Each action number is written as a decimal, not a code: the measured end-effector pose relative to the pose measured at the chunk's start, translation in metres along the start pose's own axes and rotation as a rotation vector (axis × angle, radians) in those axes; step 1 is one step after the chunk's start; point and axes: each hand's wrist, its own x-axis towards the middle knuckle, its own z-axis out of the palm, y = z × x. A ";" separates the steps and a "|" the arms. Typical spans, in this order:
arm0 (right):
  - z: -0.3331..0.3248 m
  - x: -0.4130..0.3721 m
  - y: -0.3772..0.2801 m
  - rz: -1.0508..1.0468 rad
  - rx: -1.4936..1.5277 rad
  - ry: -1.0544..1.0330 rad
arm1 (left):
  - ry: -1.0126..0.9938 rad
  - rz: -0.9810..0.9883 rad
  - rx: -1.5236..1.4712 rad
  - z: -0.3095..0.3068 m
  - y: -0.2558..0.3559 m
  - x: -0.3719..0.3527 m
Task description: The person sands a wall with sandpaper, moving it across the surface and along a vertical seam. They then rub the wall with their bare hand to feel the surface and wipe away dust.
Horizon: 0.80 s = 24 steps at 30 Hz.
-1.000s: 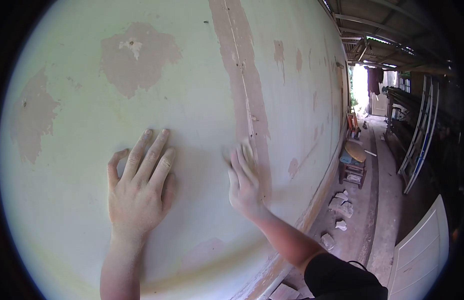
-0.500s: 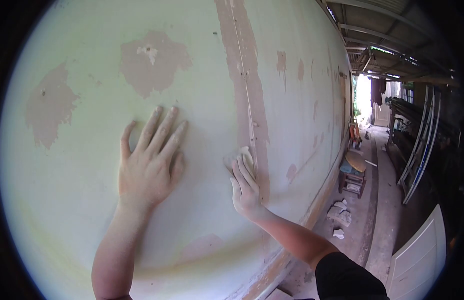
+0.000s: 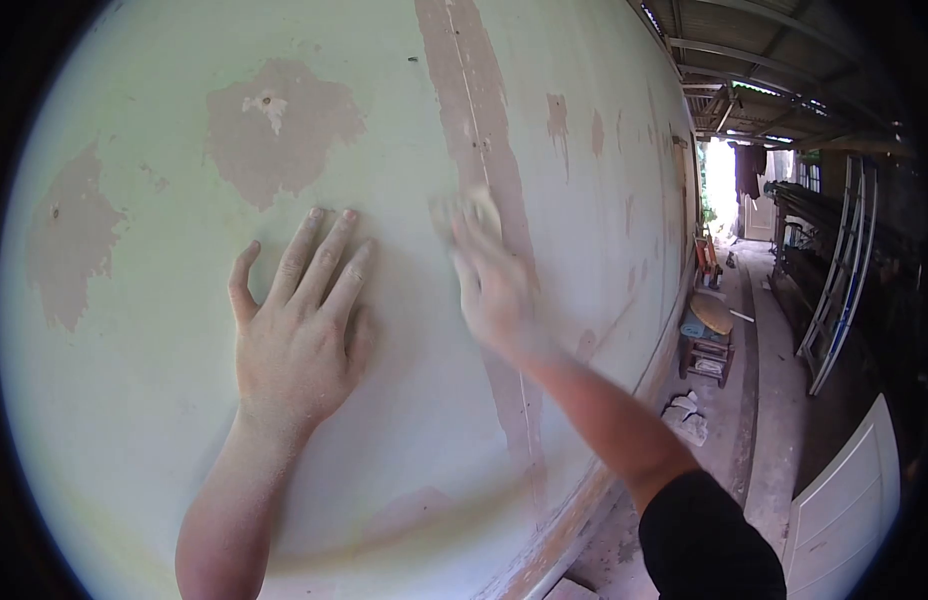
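Observation:
A large pale green wall [image 3: 404, 400] with pinkish-brown patches fills most of the view. My left hand [image 3: 302, 325] lies flat against it, fingers spread and dusty, below a big patch [image 3: 284, 130] with a small hole in it. To the right, my right hand [image 3: 494, 285], blurred by motion, presses a small pale sheet, which looks like sandpaper [image 3: 482, 207], to the wall. The sheet is at the left edge of a long brownish seam strip [image 3: 469, 90], which runs down the wall with a thin line and small dark dots along it.
On the floor at the right stand a low stool [image 3: 706, 355] with things on it, pale scraps [image 3: 686, 418] and a white panel [image 3: 846, 510]. A ladder [image 3: 844, 270] leans farther back. Along the wall's foot runs a brown edge [image 3: 554, 545].
My right hand has moved up along the seam strip with the sheet. My left hand stays flat on the wall. The view has shifted slightly.

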 end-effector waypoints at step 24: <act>0.001 -0.010 0.017 -0.153 -0.084 -0.198 | 0.017 -0.003 -0.022 0.005 0.002 -0.001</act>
